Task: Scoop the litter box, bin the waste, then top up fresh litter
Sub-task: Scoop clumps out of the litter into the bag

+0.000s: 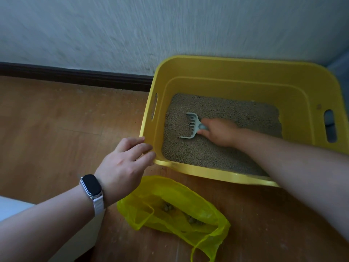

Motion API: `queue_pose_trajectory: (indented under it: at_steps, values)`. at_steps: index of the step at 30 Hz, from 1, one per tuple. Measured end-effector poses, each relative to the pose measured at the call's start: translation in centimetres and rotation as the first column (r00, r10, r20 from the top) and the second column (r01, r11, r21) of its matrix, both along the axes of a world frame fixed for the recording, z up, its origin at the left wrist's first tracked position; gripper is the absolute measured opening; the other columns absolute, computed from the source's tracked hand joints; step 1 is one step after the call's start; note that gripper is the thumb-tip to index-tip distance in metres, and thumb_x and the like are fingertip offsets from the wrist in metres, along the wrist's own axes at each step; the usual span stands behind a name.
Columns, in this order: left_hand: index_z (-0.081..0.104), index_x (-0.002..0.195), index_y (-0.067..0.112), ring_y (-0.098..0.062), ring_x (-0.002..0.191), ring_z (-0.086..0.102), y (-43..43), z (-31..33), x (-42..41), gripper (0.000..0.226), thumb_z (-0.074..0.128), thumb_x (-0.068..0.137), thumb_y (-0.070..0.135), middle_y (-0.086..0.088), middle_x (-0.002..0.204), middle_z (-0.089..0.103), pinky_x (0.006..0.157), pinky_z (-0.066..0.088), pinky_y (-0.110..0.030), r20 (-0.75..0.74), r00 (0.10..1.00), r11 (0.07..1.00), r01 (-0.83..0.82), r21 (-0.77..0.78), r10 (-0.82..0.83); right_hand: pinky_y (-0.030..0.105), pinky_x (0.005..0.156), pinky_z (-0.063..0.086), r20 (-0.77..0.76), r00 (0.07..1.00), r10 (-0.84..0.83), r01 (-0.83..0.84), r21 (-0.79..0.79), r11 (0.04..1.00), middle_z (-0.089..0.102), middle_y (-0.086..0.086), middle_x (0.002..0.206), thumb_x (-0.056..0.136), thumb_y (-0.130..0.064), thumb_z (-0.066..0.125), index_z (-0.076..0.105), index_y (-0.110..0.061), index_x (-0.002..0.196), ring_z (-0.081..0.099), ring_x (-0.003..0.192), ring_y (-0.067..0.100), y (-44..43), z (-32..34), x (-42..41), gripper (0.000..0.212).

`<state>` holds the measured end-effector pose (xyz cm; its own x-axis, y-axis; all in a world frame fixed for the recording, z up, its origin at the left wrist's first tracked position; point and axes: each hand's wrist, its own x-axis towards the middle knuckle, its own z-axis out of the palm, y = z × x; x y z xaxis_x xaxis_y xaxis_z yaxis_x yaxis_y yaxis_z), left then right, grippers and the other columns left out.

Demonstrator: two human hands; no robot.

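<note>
A yellow litter box (245, 70) stands on the wood floor against the wall, its bottom covered with grey-brown litter (232, 114). Inside it my right hand (221, 132) grips the handle of a pale grey slotted scoop (190, 125), whose head lies on the litter pointing left. My left hand (125, 163) holds the box's near-left rim, fingers curled over the edge. A yellow-green plastic bag (170, 207) lies open on the floor in front of the box, with a few clumps of waste (167, 207) inside.
A dark skirting board (75, 76) runs along the pale wall behind. Bare wood floor (56, 125) stretches to the left of the box. A white object (13, 207) sits at the lower left edge, under my left forearm.
</note>
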<state>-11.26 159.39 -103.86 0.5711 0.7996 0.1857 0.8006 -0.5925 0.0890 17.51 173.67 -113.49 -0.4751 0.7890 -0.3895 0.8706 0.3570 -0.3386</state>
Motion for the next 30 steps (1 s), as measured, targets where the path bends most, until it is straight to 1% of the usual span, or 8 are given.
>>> queue_pose_trajectory:
  at_steps: [4, 9, 12, 17, 22, 25, 27, 30]
  values:
    - [0.073, 0.095, 0.007, -0.038, 0.107, 0.06, 0.1, 0.0, 0.0, 0.016, 0.065, 0.083, 0.002, -0.01, 0.105, 0.07, 0.092, 0.045, -0.037, 0.006, 1.0, 1.0, 0.006, 0.01, -0.006, 0.028, 0.053, 0.032, -0.003, 1.0, 0.027, -0.027, 0.01, 1.0, 0.053, -0.003, 0.08, 0.098, -0.051, 0.043, 0.044, -0.026, 0.097, 0.05, 0.069, 0.014, 0.0, -0.1, 0.2, 0.025]
    - [0.072, 0.097, 0.007, -0.037, 0.108, 0.06, 0.1, 0.0, -0.1, 0.017, 0.066, 0.082, 0.002, -0.01, 0.106, 0.069, 0.092, 0.046, -0.037, -0.001, 1.0, 1.0, 0.011, 0.006, -0.011, 0.027, 0.055, 0.035, -0.054, 0.998, 0.041, -0.043, -0.042, 0.998, 0.053, -0.005, 0.077, 0.098, -0.049, 0.045, 0.046, -0.026, 0.095, 0.053, 0.069, 0.015, 0.3, 0.3, 0.3, 0.023]
    - [0.072, 0.096, 0.007, -0.036, 0.107, 0.059, 0.1, 0.1, -0.1, 0.017, 0.065, 0.082, 0.002, -0.01, 0.106, 0.069, 0.093, 0.044, -0.036, -0.003, 1.0, 1.0, 0.011, 0.005, -0.011, 0.027, 0.053, 0.034, -0.077, 0.996, 0.047, -0.05, -0.028, 0.998, 0.053, -0.004, 0.077, 0.097, -0.048, 0.046, 0.045, -0.026, 0.094, 0.054, 0.068, 0.016, 0.4, 0.7, 0.3, 0.023]
    - [0.073, 0.096, 0.007, -0.036, 0.106, 0.06, 0.0, 0.1, 0.1, 0.016, 0.065, 0.082, 0.003, -0.01, 0.105, 0.07, 0.093, 0.043, -0.035, -0.006, 1.0, 1.0, 0.008, 0.004, -0.008, 0.026, 0.051, 0.03, -0.107, 0.993, 0.042, -0.047, -0.04, 0.998, 0.051, -0.006, 0.075, 0.097, -0.046, 0.047, 0.046, -0.024, 0.094, 0.05, 0.064, 0.01, 0.2, 1.0, 0.2, 0.023]
    - [0.073, 0.096, 0.007, -0.037, 0.105, 0.062, 0.1, 0.3, 0.1, 0.015, 0.065, 0.083, 0.004, -0.011, 0.104, 0.07, 0.092, 0.045, -0.037, -0.013, 1.0, 1.0, 0.005, 0.005, -0.005, 0.027, 0.051, 0.032, -0.107, 0.99, 0.09, -0.097, -0.059, 0.994, 0.053, -0.004, 0.074, 0.096, -0.049, 0.048, 0.043, -0.027, 0.092, 0.052, 0.063, 0.014, -0.1, 1.8, 0.0, 0.022]
    - [0.073, 0.096, 0.007, -0.036, 0.106, 0.06, 0.2, 0.3, 0.1, 0.016, 0.065, 0.083, 0.004, -0.011, 0.104, 0.07, 0.092, 0.044, -0.036, -0.022, 1.0, 1.0, 0.012, 0.002, -0.012, 0.028, 0.054, 0.039, -0.156, 0.987, 0.029, -0.046, -0.105, 0.993, 0.056, -0.003, 0.075, 0.095, -0.05, 0.048, 0.043, -0.031, 0.089, 0.055, 0.064, 0.017, -0.6, 1.9, -0.2, 0.021]
    - [0.073, 0.097, 0.007, -0.036, 0.106, 0.06, 0.1, 0.3, 0.0, 0.016, 0.064, 0.083, 0.004, -0.011, 0.105, 0.07, 0.09, 0.047, -0.038, -0.028, 1.0, 1.0, 0.011, 0.001, -0.011, 0.029, 0.056, 0.042, -0.175, 0.985, 0.003, -0.026, -0.125, 0.992, 0.057, -0.003, 0.075, 0.095, -0.051, 0.048, 0.044, -0.031, 0.089, 0.057, 0.065, 0.018, -0.9, 2.0, -0.3, 0.021]
    - [0.072, 0.098, 0.007, -0.036, 0.106, 0.06, 0.1, 0.3, 0.2, 0.017, 0.06, 0.086, 0.008, -0.01, 0.106, 0.07, 0.087, 0.05, -0.039, -0.027, 1.0, 1.0, 0.013, 0.008, -0.012, 0.027, 0.054, 0.038, -0.218, 0.975, -0.045, 0.014, -0.142, 0.99, 0.057, -0.003, 0.076, 0.097, -0.047, 0.049, 0.048, -0.026, 0.094, 0.055, 0.064, 0.016, -1.2, 2.9, 0.1, 0.022]
